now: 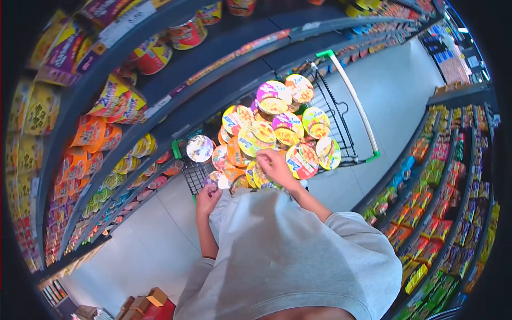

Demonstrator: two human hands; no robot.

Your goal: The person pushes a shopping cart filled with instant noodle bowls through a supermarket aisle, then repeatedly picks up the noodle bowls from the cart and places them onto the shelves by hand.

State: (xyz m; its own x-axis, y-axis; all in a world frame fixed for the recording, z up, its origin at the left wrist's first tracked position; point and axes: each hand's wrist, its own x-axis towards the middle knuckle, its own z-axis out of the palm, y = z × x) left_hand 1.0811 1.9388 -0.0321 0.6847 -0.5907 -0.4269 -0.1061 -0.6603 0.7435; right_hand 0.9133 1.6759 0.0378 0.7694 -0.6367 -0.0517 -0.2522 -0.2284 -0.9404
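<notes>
Hands [208,197] [273,166]: 2, at piled noodle cups [257,137], grip unclear; 1 cart [345,140], 1 pale handle [354,98]

Top-edge cups [241,6] pt. cut off

- We look from the wearer's head, forward and steeply down, through one wide, round-edged view.
- We have the grey shirt [298,256] closest, at the bottom, and the cart [356,104] just beyond it.
- We catch shelves [229,60] at left and racks [453,224] at right, bowed, with floor [394,106] between.
</notes>
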